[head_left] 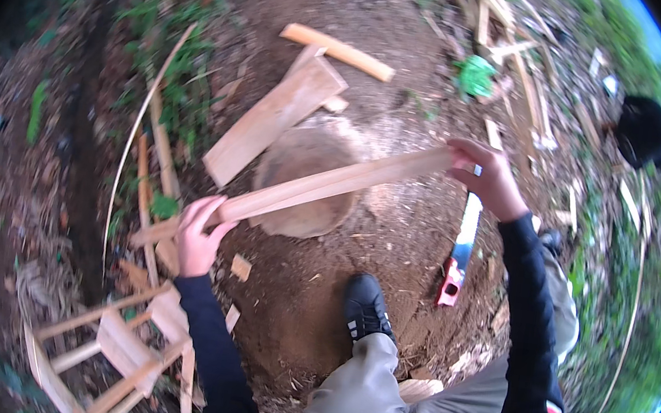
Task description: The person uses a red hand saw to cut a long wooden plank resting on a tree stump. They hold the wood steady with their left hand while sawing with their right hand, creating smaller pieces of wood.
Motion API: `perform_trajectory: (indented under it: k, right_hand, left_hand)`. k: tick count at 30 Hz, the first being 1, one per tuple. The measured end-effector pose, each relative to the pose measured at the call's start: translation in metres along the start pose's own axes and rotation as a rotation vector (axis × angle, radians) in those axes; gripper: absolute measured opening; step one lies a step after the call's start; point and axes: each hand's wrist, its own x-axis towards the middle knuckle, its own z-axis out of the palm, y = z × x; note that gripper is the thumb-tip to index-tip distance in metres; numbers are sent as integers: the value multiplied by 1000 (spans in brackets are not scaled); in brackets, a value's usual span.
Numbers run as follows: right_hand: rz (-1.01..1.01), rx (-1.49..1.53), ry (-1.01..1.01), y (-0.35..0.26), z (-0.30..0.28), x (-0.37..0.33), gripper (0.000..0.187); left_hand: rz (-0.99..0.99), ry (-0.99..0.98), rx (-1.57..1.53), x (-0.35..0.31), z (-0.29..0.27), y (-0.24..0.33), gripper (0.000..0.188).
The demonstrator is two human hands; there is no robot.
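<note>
Pale wood: a long, narrow plank (341,182) slanted across the view, over the round stump (304,154); whether the two touched, could not tell. Left hand (199,232) closed round the plank toward its left end, fingers curled; right hand (487,175) closed on the right end. Red-handled saw (459,254) lay on the soil (295,300) below the right hand. Judgement: good handling called for even support from both hands, a light grip against splinters, and feet well clear of the blade.
</note>
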Motion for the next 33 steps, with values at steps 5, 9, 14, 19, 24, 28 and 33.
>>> perform_trajectory:
  k: [5,9,14,19,24,28,33]
  right_hand:
    - [-145,-73,48,3,-17,-2,53]
    - [-130,3,83,-20,-33,2,56]
    - [-7,460,-33,-35,-32,3,45]
    - [-248,111,49,-53,-10,9,42]
    - [-208,0,45,-45,23,7,56]
    - [-188,-91,33,-23,34,-6,48]
    - [106,4,140,-19,50,-15,49]
  left_hand:
    - [-55,-8,-62,4,-6,17,48]
    - [-147,-27,-308,-2,-33,13,50]
    - [36,165,-1120,1,-51,17,52]
    - [-95,463,-1841,49,-4,87,50]
    - [-80,448,-1935,85,30,108,27]
    - [99,367,-1736,122,-43,173,32]
    - [467,194,-1213,118,-112,235,71]
